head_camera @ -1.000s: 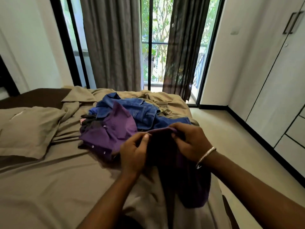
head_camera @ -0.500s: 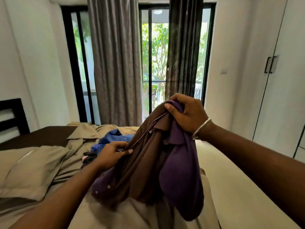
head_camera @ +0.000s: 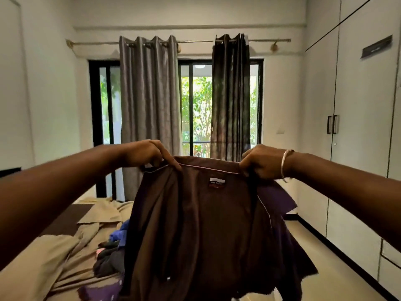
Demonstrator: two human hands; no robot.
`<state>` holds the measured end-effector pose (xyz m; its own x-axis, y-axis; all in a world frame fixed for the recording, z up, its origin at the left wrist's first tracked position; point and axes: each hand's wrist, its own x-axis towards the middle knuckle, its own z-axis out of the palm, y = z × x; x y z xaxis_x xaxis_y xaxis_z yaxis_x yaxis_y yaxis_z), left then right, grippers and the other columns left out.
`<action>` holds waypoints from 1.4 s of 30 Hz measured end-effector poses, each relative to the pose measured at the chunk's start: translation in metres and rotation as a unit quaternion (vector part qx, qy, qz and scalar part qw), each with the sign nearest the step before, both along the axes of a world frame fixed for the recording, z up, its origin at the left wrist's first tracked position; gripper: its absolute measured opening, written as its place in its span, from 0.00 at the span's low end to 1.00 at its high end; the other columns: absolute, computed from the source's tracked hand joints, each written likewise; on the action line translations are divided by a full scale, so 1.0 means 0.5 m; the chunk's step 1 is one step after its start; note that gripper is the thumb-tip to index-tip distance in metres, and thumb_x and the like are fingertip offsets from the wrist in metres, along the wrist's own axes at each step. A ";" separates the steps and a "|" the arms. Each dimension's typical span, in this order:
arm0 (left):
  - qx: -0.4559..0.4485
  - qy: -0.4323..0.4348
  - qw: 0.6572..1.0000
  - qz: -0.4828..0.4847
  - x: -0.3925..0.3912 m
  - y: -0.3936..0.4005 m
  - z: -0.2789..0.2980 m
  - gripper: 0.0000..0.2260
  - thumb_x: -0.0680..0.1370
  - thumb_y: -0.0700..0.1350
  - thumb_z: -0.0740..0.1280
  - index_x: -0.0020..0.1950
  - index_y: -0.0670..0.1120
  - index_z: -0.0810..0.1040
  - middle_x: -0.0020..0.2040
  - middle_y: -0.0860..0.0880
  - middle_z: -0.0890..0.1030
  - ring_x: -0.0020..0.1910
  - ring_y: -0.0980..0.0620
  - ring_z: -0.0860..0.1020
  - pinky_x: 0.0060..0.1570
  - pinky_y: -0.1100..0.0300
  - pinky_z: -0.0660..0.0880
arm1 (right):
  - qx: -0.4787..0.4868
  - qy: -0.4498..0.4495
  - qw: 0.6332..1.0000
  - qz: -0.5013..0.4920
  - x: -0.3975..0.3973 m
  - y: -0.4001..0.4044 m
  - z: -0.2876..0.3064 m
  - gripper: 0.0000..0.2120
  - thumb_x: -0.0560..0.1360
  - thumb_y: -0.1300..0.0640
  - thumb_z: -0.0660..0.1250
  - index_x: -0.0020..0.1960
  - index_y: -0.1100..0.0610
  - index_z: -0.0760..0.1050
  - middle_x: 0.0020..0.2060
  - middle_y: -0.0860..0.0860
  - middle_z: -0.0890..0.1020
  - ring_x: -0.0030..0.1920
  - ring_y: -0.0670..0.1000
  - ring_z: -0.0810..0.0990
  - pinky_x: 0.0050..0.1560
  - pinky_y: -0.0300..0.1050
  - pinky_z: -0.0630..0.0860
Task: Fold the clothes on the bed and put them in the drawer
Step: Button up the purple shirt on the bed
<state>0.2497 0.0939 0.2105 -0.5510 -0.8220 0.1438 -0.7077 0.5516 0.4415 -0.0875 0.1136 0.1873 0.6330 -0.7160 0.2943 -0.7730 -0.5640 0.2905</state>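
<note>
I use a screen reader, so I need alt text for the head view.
Both hands, left hand and right hand, hold a brown garment up by its top edge, spread wide above a bed with more clothes. Grey curtains and a white wardrobe stand behind.

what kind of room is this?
A home bedroom, most likely: a bed with rumpled tan bedding and a clothes pile, built-in wardrobes along the right wall, and curtains over a glass door.

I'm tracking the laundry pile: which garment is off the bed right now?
The brown shirt, held up by its top edge between the left hand and right hand; the blue garment and dark clothes lie on the bed.
</note>
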 end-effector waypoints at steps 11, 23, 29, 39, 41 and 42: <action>-0.206 -0.026 0.978 0.017 -0.001 0.077 0.107 0.19 0.74 0.32 0.70 0.47 0.58 0.86 0.38 0.56 0.85 0.32 0.60 0.79 0.36 0.59 0.81 | -0.047 -0.003 0.998 -0.030 -0.017 0.066 0.130 0.16 0.68 0.52 0.79 0.55 0.49 0.84 0.49 0.45 0.85 0.47 0.44 0.83 0.53 0.45 0.78; -0.304 0.350 0.886 -0.034 -0.165 0.170 0.184 0.10 0.78 0.44 0.71 0.55 0.53 0.74 0.46 0.59 0.77 0.43 0.62 0.76 0.37 0.63 0.76 | -0.178 -0.494 0.827 0.202 0.063 0.127 0.210 0.03 0.80 0.56 0.65 0.50 0.53 0.71 0.46 0.55 0.79 0.47 0.53 0.80 0.44 0.50 0.79; -0.134 0.397 0.898 -0.130 -0.212 0.186 0.160 0.09 0.71 0.36 0.70 0.47 0.47 0.76 0.36 0.56 0.81 0.36 0.60 0.80 0.33 0.69 0.74 | -0.157 -0.579 0.778 0.185 0.099 0.139 0.188 0.04 0.79 0.56 0.67 0.49 0.56 0.75 0.44 0.53 0.82 0.42 0.48 0.80 0.42 0.43 0.76; -0.167 0.347 0.922 0.031 -0.273 0.046 -0.054 0.29 0.56 0.58 0.72 0.48 0.40 0.75 0.40 0.43 0.79 0.38 0.49 0.76 0.44 0.47 0.77 | -0.084 -0.659 0.747 0.040 0.101 0.027 -0.057 0.07 0.76 0.55 0.69 0.44 0.49 0.71 0.38 0.42 0.79 0.40 0.43 0.79 0.45 0.43 0.77; -0.168 0.341 0.923 0.058 -0.274 0.002 -0.112 0.21 0.60 0.55 0.74 0.42 0.44 0.72 0.37 0.47 0.76 0.36 0.52 0.73 0.41 0.50 0.75 | -0.041 -0.644 0.763 0.012 0.095 0.001 -0.122 0.07 0.74 0.51 0.71 0.43 0.49 0.73 0.38 0.45 0.81 0.40 0.47 0.80 0.50 0.54 0.79; -0.168 0.341 0.923 0.060 -0.275 -0.016 -0.134 0.17 0.63 0.52 0.75 0.40 0.46 0.70 0.35 0.50 0.74 0.34 0.54 0.71 0.38 0.53 0.72 | -0.032 -0.628 0.778 0.007 0.093 -0.005 -0.156 0.08 0.74 0.48 0.71 0.44 0.50 0.74 0.40 0.46 0.81 0.42 0.48 0.80 0.50 0.54 0.79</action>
